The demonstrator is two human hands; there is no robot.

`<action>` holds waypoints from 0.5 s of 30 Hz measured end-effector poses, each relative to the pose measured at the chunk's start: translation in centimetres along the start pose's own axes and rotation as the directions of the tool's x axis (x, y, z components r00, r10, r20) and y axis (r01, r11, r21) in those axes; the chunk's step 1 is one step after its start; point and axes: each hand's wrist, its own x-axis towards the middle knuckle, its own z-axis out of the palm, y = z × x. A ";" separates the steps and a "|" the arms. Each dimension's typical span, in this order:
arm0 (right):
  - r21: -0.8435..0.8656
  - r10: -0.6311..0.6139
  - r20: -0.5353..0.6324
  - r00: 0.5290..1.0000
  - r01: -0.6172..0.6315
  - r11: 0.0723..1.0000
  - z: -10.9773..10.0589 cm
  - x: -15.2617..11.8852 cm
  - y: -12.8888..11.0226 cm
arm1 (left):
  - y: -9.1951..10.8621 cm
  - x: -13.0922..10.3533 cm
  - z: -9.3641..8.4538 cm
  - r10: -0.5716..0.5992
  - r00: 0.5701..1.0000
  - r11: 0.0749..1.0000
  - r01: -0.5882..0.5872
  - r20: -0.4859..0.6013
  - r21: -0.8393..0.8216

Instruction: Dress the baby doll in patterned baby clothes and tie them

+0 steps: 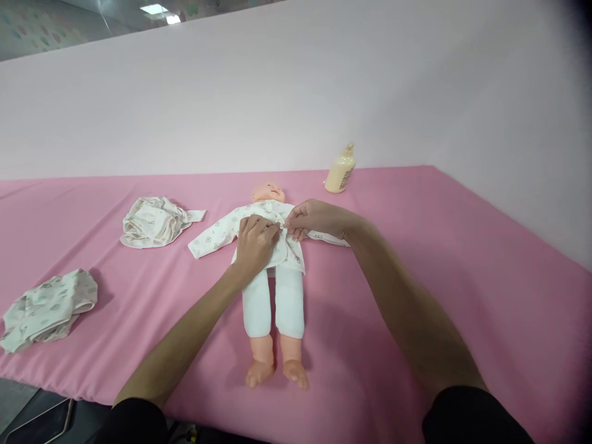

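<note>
A baby doll (pixel 269 192) lies on its back with its feet toward me, dressed in a white patterned jacket (pixel 221 233) and white trousers (pixel 289 302). My left hand (pixel 256 242) rests on the jacket's chest, its fingers closed on a small bit of the front. Just to its right, my right hand (pixel 311 220) pinches the jacket at the chest with thumb and forefinger. The two sets of fingertips nearly meet. What exactly lies between them is too small to make out.
On the pink sheet (pixel 379 308) a crumpled white cloth (pixel 155 222) lies left of the doll, and a folded patterned cloth (pixel 50 308) at the near left. A pump bottle (pixel 341 169) stands behind, near the white wall (pixel 277 92). A phone (pixel 41 425) is at the lower left.
</note>
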 end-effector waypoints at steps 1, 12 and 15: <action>-0.005 0.005 -0.008 1.000 -0.005 1.000 0.0 0.1 0.0 | 0.0 0.0 0.0 0.000 1.000 1.000 0.000 0.004 -0.002; -0.098 0.024 -0.054 0.998 -0.030 0.995 0.5 -0.1 -0.4 | -0.1 -0.2 0.1 0.007 1.000 1.000 -0.007 0.013 -0.008; -0.115 0.017 -0.052 0.998 -0.022 0.993 0.4 -0.2 -0.4 | 0.0 -0.1 0.1 -0.010 1.000 1.000 0.010 0.028 -0.014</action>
